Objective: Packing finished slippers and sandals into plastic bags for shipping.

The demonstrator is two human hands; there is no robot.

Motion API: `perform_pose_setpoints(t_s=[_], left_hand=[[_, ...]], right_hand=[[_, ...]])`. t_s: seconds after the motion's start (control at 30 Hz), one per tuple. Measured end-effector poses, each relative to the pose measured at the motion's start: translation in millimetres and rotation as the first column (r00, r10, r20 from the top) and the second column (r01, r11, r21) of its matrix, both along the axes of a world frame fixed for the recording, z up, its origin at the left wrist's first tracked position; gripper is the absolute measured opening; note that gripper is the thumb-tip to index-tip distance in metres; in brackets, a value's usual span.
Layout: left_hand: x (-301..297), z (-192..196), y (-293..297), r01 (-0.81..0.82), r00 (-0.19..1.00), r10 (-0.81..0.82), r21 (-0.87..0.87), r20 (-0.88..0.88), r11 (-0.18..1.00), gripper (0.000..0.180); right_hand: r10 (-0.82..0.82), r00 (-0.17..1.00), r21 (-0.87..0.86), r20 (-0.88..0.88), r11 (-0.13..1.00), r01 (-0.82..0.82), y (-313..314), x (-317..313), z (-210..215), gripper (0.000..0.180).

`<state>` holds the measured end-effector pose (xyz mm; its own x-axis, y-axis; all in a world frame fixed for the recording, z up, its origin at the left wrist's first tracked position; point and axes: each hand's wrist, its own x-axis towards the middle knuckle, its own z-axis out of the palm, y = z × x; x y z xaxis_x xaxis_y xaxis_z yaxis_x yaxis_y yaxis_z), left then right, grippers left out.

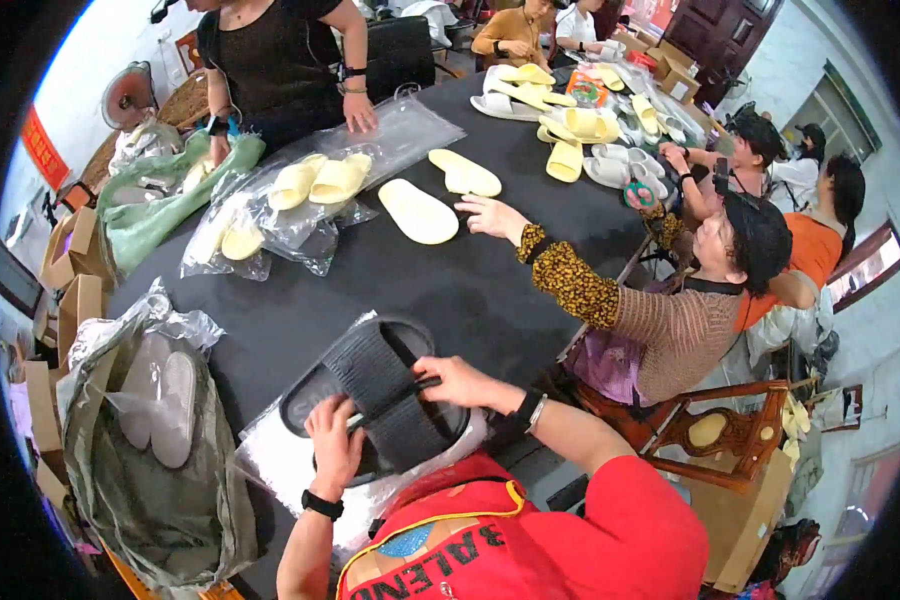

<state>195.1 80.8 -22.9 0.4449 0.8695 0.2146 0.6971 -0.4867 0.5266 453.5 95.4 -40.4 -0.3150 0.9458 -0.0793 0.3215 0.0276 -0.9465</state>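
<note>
In front of me lies a pair of black slide slippers (375, 375) with wide ribbed straps, side by side on a shiny clear plastic bag (275, 450). My right hand (455, 383) grips the slippers at the right side of the straps, thumb and fingers closed on the edge. On the other side my left hand (332, 440) curls its fingers round the near slipper's edge beside its strap. A small pale piece shows by the left fingers, too small to name.
At my left stands a grey-green sack (210, 500) holding grey slippers (160, 400). Pale yellow slippers (418, 212) lie farther up the black table (510, 285), a co-worker's hand (492, 217) stretched beside them. Bagged yellow slippers (340, 178) and a green sack (135, 230) are near another person.
</note>
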Motion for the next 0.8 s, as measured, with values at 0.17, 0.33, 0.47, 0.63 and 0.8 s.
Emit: perform_pose_setpoints(t_s=[0.17, 0.33, 0.47, 0.63, 0.8], left_hand=[[-53.2, -61.5, -27.9, -0.31, 0.922, 0.363, -0.303, 0.137, 0.901, 0.059], [-65.0, -107.3, -42.9, -0.287, 0.953, 0.212, -0.432, -0.215, 0.855, 0.054], [-74.4, -115.3, -57.8, -0.294, 0.954, 0.238, -0.41, -0.181, 0.864, 0.048], [-83.5, -138.3, -70.2, -0.273, 0.956, 0.23, -0.27, -0.183, 0.923, 0.047], [-70.9, -106.7, -38.4, -0.233, 0.956, 0.192, -0.176, -0.223, 0.956, 0.041]], right_hand=[[-0.22, 0.975, 0.22, 0.04, 0.953, 0.206, 55.7, 43.2, 43.0, 0.033], [-0.648, 0.637, 0.293, -0.417, 0.568, 0.769, 139.8, 135.6, 60.9, 0.062], [-0.762, 0.574, -0.111, -0.3, 0.625, 0.772, 155.7, 120.9, 97.9, 0.089], [-0.338, 0.937, 0.058, -0.093, 0.937, 0.344, 115.2, 24.5, 19.2, 0.045], [0.1, 0.66, 0.446, 0.744, 0.66, -0.604, 6.9, -56.7, -49.6, 0.061]])
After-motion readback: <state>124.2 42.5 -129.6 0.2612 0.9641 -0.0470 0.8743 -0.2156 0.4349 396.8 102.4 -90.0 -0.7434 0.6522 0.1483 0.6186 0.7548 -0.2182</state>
